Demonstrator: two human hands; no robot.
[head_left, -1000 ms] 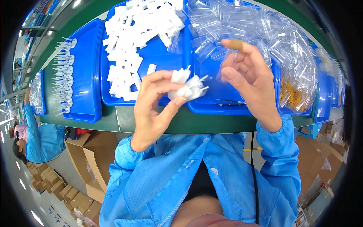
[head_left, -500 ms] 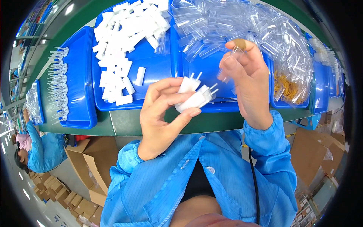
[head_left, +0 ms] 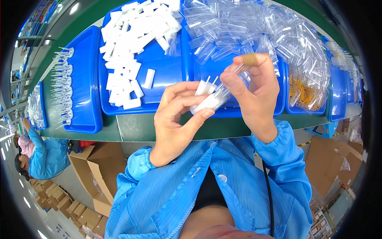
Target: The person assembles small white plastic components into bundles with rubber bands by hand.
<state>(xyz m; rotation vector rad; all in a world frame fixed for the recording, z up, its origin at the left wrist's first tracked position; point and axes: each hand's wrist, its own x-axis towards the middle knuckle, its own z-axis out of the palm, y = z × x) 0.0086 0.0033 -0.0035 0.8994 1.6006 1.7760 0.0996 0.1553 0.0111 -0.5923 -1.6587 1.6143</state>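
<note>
White plugs [head_left: 207, 104] sit in the left hand [head_left: 173, 118], gripped between thumb and fingers, their long axes slanting up and right toward the nearby right hand [head_left: 258, 95], whose thumb and forefinger pinch a clear sleeve [head_left: 225, 91] at the lower plug's pin end.

Factory w/ parts trays [head_left: 88, 79], ctns [head_left: 81, 171]

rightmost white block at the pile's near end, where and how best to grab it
Probably best to pinch the white block midway across its long sides, from above and the right: it is narrow, its length runs roughly up the picture, and bare blue tray lies to its right, while the white pile crowds its left.
</note>
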